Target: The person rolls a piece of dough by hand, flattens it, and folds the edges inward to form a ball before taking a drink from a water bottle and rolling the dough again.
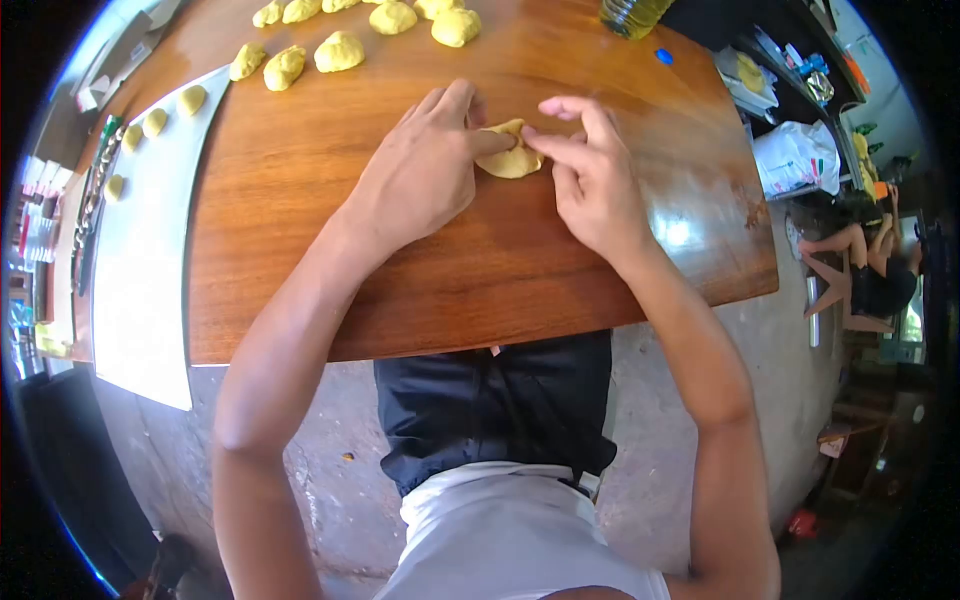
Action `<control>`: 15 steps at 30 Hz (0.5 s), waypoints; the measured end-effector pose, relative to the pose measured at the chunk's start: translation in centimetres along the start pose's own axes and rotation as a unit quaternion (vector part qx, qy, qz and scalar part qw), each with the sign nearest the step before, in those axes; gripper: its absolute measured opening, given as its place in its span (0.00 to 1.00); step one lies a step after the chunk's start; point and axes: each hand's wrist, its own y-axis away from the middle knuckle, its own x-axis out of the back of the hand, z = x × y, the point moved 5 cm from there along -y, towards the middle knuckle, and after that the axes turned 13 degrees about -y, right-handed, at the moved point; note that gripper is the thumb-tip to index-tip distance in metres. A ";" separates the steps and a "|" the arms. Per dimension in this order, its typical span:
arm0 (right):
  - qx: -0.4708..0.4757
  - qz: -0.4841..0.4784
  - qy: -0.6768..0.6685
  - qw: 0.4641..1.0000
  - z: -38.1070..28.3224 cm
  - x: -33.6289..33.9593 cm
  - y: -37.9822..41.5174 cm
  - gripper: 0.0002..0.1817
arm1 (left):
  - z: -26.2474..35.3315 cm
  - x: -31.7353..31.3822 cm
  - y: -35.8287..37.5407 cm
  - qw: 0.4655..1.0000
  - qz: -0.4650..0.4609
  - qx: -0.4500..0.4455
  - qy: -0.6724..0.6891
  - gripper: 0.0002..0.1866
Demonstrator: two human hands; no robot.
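A small flattened piece of yellow dough (512,162) lies on the wooden table in front of me, its upper edge uneven and partly folded. My left hand (425,165) is bent over its left side, fingers curled, with one digit pressed into the dough. From the other side, my right hand (597,175) touches the upper right edge with a fingertip. The other fingers of that hand are spread, and its thumb is apart from the dough. Part of the dough's top is hidden beneath the fingers.
Several yellow dough lumps (340,52) sit along the table's (480,280) far side. A pale metal tray (150,250) at left carries several small dough balls (155,123). A bottle of yellow liquid (632,15) and a blue cap (663,56) are at back right. Another person (870,270) sits at right.
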 end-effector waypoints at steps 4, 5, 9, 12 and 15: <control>0.035 -0.034 0.016 0.999 -0.6 -0.5 -0.1 0.24 | -1.4 1.2 -0.8 0.993 0.028 0.071 0.092 0.29; 0.033 -0.032 0.017 0.999 -0.5 -0.5 0.0 0.24 | -1.7 1.6 -0.9 0.990 0.027 0.096 0.103 0.26; 0.062 -0.051 0.058 0.995 -1.2 -0.7 0.0 0.24 | -0.4 0.8 -0.3 0.997 0.019 0.029 0.074 0.24; 0.037 -0.018 -0.018 0.999 -0.7 -0.4 -0.2 0.23 | -0.3 0.4 -0.1 0.999 0.020 0.001 0.041 0.24; -0.033 0.043 -0.111 0.992 1.1 0.7 0.3 0.22 | -0.2 0.0 0.1 0.999 -0.021 0.007 0.047 0.30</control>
